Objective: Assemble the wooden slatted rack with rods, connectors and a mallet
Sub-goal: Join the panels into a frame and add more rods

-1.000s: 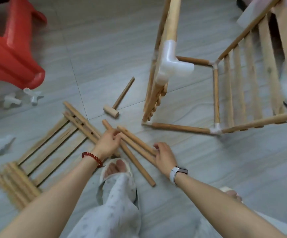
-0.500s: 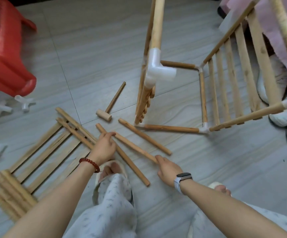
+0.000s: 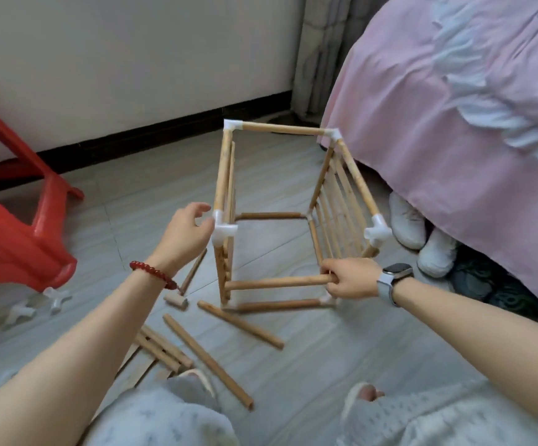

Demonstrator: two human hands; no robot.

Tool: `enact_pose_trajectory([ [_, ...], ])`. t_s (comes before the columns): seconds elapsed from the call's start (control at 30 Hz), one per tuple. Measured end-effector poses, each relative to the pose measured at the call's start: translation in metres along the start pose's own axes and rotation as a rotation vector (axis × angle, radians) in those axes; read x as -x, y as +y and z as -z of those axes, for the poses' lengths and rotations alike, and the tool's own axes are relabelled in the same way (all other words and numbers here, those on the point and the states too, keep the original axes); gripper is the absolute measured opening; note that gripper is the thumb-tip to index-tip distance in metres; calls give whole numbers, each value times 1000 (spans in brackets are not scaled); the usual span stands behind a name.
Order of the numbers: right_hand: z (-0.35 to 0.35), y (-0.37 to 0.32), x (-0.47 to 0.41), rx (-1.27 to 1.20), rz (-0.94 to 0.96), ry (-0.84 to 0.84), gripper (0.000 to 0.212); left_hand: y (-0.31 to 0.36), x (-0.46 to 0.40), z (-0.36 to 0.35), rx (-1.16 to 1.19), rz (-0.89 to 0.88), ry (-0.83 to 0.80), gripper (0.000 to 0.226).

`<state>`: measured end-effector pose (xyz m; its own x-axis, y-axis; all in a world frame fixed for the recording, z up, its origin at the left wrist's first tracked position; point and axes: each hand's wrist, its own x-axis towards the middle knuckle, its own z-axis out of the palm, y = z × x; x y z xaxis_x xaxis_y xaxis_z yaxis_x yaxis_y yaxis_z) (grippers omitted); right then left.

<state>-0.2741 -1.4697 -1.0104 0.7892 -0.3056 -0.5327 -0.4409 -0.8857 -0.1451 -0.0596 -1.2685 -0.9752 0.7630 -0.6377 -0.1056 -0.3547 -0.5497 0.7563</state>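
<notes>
The wooden rack frame (image 3: 280, 129) stands on the floor with slatted panels on its left and right sides and white connectors at the corners. My right hand (image 3: 349, 278) grips a wooden rod (image 3: 277, 282) and holds it level across the front of the frame. My left hand (image 3: 187, 231) hovers with loosely spread fingers beside the white connector (image 3: 224, 230) on the near left post. The small wooden mallet (image 3: 180, 292) lies on the floor under my left wrist. Loose rods (image 3: 240, 325) lie in front of the frame.
A red plastic stool (image 3: 19, 239) stands at the left, with two white connectors (image 3: 36, 305) on the floor beside it. A slatted panel (image 3: 151, 355) lies near my left knee. A bed with a pink cover (image 3: 454, 123) and shoes (image 3: 422, 233) are at the right.
My right hand lifted one rod off the floor and brought it up to the frame's front. My left hand left the rods and rose to the left connector. The view tilted upward.
</notes>
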Motion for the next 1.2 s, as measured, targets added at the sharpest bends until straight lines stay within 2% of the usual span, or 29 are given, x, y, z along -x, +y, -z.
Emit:
enact_pose_trajectory([
  [0.17, 17, 20, 39, -169, 7, 217, 19, 36, 1, -16, -156, 25, -157, 38],
  [0.33, 14, 23, 28, -320, -35, 331, 8, 23, 4, -28, -226, -1, -113, 36],
  [0.5, 21, 12, 15, -206, 39, 428, 25, 13, 0, -27, -249, -32, -94, 30],
  [0.63, 14, 8, -1, -280, 16, 335, 8, 10, -3, -27, -270, -75, -53, 27],
  [0.73, 6, 8, -10, -336, -32, 198, 10, 8, -5, -24, -272, -104, -26, 31],
  [0.87, -30, -9, -21, -116, 16, -126, 14, 11, -7, -25, -288, -181, -17, 32],
  [0.93, -59, -25, -37, -34, 49, -209, 19, 8, -8, -22, -307, -256, -13, 39],
  [1.07, -125, -70, -74, -94, 30, -194, 28, -14, -10, -16, -453, -411, 22, 56],
  [1.2, -177, -106, -105, -129, 15, -136, 28, -38, -17, -22, -478, -642, 138, 47],
])
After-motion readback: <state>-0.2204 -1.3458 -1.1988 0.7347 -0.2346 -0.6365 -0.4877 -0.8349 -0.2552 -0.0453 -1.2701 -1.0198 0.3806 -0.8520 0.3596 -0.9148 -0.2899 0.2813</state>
